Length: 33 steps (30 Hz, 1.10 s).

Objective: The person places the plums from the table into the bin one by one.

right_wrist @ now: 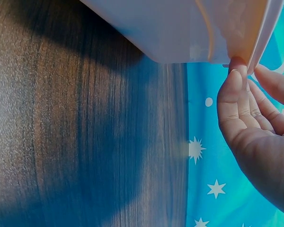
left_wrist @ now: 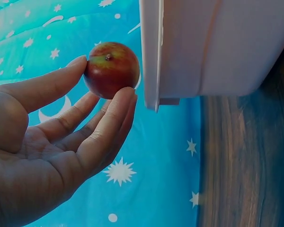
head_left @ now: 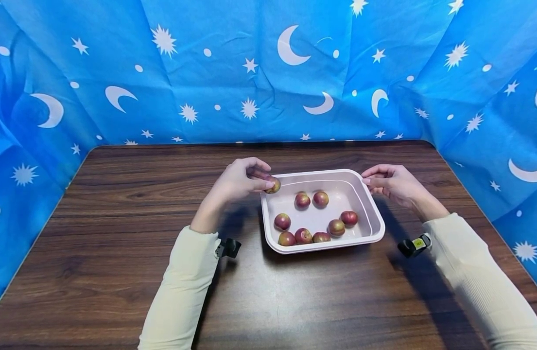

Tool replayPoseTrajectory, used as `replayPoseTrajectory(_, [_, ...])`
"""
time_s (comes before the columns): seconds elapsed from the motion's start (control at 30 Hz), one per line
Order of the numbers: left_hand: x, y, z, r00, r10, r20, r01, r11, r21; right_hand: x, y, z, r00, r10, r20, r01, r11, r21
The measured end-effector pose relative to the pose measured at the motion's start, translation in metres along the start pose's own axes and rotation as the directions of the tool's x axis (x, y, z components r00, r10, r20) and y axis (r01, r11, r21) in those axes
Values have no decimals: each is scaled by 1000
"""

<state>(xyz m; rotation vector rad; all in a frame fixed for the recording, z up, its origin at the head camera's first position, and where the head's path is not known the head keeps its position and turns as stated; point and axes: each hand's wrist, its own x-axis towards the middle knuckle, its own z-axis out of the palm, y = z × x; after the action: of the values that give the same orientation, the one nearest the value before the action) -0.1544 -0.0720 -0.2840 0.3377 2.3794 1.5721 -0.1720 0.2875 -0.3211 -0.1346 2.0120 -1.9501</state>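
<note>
My left hand pinches a red and yellow-green plum between thumb and fingertips, right at the left rim of a white plastic tub. In the left wrist view the held plum shows its stem end, close beside the tub's wall. At the far right corner, my right hand grips the tub's rim between thumb and fingers. The right wrist view has those fingers bent under the rim. Inside the tub lie several more plums, mostly along its near side, with two farther back.
A dark wood-grain table carries the tub. Behind and beside it hangs a blue cloth with white moons and stars. Each wrist wears a small black camera, one on the left and one on the right.
</note>
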Motion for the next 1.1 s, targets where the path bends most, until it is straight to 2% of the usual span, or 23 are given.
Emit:
replayPoseTrajectory(0.27, [1, 1, 3, 1000, -21, 2, 22, 999, -26, 0, -1, 0, 1000, 5, -1, -5, 1000, -14])
replayPoseTrajectory(0.47, [1, -2, 1, 999, -37, -9, 37, 998, -41, -2, -4, 1, 998, 50, -32, -51, 999, -16])
replayPoseTrajectory(0.77, [-4, -6, -7, 999, -39, -19, 38, 997, -61, -3, -5, -1, 998, 52, -43, -56, 993, -107])
replayPoseTrajectory(0.97, [-5, -11, -14, 999, -37, -15, 36, 998, -49, -3, -2, 0, 999, 35, -25, -36, 999, -19])
replayPoseTrajectory(1.1, [-7, -17, -20, 997, -70, -22, 69, 997, -37, -2, 0, 0, 1000, -4, 1, 4, 1000, 10])
